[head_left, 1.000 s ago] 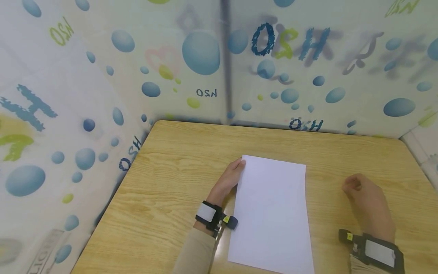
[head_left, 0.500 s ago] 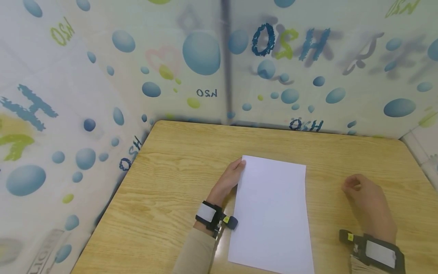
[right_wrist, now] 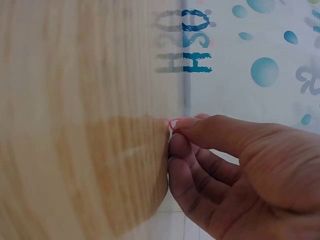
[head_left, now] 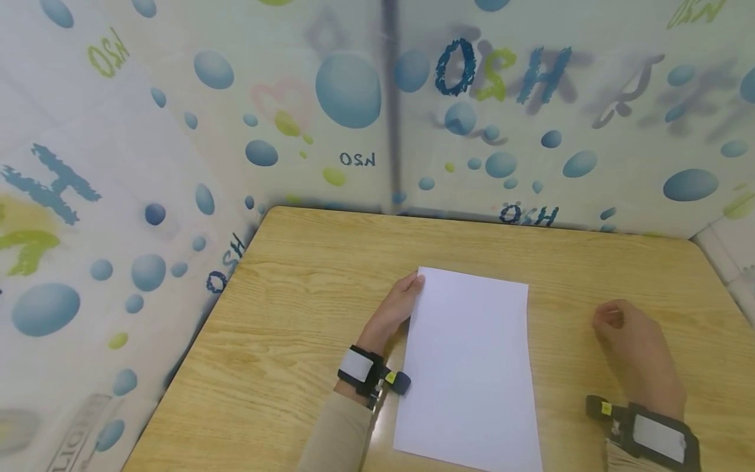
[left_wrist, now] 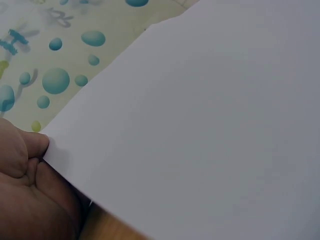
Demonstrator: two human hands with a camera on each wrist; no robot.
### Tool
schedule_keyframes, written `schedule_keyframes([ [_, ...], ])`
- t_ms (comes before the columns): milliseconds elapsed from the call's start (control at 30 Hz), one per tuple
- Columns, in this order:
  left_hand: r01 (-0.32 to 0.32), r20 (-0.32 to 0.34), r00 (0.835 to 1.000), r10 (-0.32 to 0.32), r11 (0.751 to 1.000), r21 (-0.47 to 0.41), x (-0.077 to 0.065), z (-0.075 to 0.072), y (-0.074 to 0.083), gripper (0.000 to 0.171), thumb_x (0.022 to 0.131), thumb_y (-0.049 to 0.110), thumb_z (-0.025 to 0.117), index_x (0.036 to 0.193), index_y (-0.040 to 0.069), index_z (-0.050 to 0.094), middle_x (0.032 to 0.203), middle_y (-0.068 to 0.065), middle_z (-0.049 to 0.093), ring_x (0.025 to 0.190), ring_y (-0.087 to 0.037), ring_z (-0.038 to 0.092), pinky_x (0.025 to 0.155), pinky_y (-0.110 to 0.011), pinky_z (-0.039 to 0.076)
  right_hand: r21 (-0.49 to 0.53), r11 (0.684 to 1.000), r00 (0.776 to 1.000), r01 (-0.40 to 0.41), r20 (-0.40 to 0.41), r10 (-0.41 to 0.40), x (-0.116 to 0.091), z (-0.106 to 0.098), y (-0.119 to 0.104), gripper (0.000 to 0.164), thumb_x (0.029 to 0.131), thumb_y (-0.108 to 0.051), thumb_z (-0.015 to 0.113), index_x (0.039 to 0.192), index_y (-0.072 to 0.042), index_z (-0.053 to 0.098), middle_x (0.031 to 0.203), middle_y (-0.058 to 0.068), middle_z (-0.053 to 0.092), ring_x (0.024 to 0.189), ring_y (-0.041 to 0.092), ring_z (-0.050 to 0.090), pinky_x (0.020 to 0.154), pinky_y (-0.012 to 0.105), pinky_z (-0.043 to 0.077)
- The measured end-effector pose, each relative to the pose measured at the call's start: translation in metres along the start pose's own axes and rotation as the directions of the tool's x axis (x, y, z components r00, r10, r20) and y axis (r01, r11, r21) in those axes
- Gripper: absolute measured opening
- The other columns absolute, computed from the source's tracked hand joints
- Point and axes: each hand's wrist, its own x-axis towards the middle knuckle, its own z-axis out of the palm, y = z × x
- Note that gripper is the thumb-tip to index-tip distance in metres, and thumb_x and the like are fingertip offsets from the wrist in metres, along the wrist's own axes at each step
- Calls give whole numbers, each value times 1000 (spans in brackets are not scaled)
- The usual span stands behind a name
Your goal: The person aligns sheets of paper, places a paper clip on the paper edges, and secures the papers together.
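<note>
My left hand (head_left: 396,305) pinches white paper (head_left: 468,367) by its far left corner. The left wrist view shows the thumb (left_wrist: 35,144) lying on the paper's face, with the other fingers partly hidden beneath. The paper slants up from the tabletop in that view. To the right of the paper, my right hand (head_left: 636,347) stays low over the table. Thumb and forefinger pinch a pink paper clip (right_wrist: 172,124), of which only a small wire loop shows; the rest is hidden by the fingertips. The remaining fingers are curled close to the tabletop.
The wooden table (head_left: 307,295) has rounded far corners. A curtain-like wall (head_left: 501,131) printed with blue bubbles and letters rises right behind it and along the left. Each wrist wears a black strap (head_left: 360,366) carrying a small camera.
</note>
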Motion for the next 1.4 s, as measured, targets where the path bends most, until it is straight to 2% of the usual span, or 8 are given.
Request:
schedule_keyframes([
  [300, -3, 5, 1000, 3, 1000, 4, -1, -1, 3, 49, 104, 45, 37, 149, 26, 40, 154, 5, 33, 143, -17, 22, 114, -43, 18, 15, 1000, 999, 14, 41, -15, 0, -1, 4, 45, 103, -32, 48, 129, 4, 50, 126, 30, 52, 113, 48, 46, 84, 60, 40],
  [500, 8, -1, 1000, -7, 1000, 13, -2, -1, 3, 51, 104, 45, 37, 150, 25, 38, 155, 3, 32, 143, -18, 21, 114, -43, 18, 26, 996, 997, 82, -17, -82, 1, 0, -10, 37, 104, -26, 49, 127, 1, 53, 125, 29, 51, 113, 47, 46, 84, 60, 40],
  [600, 6, 4, 1000, -6, 1000, 8, -2, -2, 2, 50, 104, 45, 37, 150, 25, 38, 154, 3, 32, 143, -19, 22, 114, -44, 19, 35, 992, 991, 121, -64, -119, 2, 0, -26, 37, 103, -30, 49, 125, 0, 56, 122, 26, 55, 109, 43, 50, 80, 54, 44],
  [767, 4, 9, 1000, -4, 1000, -2, -1, -1, 2, 48, 104, 44, 37, 149, 26, 41, 153, 5, 34, 143, -18, 23, 114, -44, 19, 73, 983, 977, 171, -139, -160, 0, 2, -65, 43, 100, -43, 51, 119, -7, 63, 106, 15, 66, 95, 30, 57, 68, 32, 46],
  [967, -38, 32, 999, 38, 999, -20, -2, -1, 1, 44, 105, 42, 37, 144, 25, 47, 147, 4, 42, 139, -18, 31, 113, -44, 22, 162, 954, 955, 252, -202, -218, 1, 14, -112, 41, 97, -43, 56, 116, -9, 67, 105, 12, 69, 90, 24, 57, 63, 15, 45],
  [1067, -53, 53, 997, 55, 998, -32, -2, -1, 1, 42, 104, 42, 37, 141, 26, 50, 142, 5, 47, 134, -16, 36, 111, -45, 26, 193, 944, 953, 266, -200, -228, 3, 22, -131, 39, 96, -42, 57, 115, -10, 68, 104, 11, 69, 89, 25, 58, 64, 14, 45],
  [1200, -51, 66, 996, 52, 999, -16, -2, -1, 1, 39, 104, 45, 37, 136, 31, 54, 139, 10, 49, 132, -13, 38, 111, -45, 26, 199, 938, 949, 284, -198, -246, 6, 34, -152, 33, 97, -36, 59, 115, -10, 69, 102, 10, 70, 88, 24, 60, 64, 16, 46],
  [1400, -93, 103, 990, 94, 996, -16, -6, 0, 3, 38, 104, 44, 35, 134, 34, 55, 133, 13, 53, 131, -9, 40, 112, -44, 25, 214, 916, 927, 340, -241, -289, 13, 61, -174, 27, 95, -31, 63, 110, -11, 72, 92, 8, 70, 79, 20, 60, 61, 19, 46],
])
